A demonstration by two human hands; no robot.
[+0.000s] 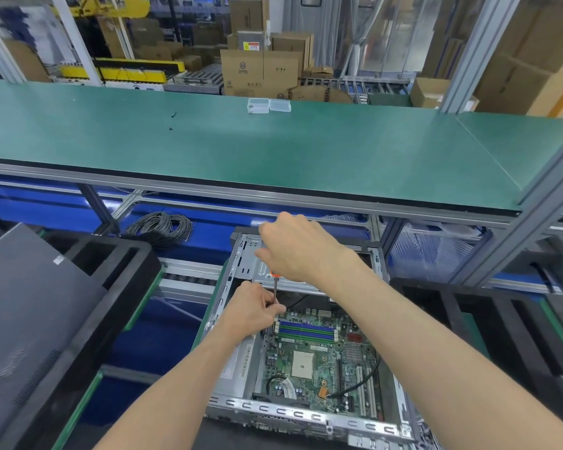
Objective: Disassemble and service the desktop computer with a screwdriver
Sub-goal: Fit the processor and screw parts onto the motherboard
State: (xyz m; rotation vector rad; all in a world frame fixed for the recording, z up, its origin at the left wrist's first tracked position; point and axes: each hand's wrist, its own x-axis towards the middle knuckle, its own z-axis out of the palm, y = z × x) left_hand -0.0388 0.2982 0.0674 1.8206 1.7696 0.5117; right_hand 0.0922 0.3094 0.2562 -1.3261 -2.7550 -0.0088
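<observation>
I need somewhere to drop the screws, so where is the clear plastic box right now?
In the head view the clear plastic box sits at the far edge of the green workbench, just right of centre, in front of the stacked cardboard cartons.

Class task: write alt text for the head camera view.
A right hand grips a screwdriver upright over an open desktop computer case, while the left hand pinches its shaft near the motherboard.

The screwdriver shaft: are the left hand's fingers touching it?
Touching. The head view shows the left hand pinching the screwdriver shaft between fingers, with no gap visible.
</observation>
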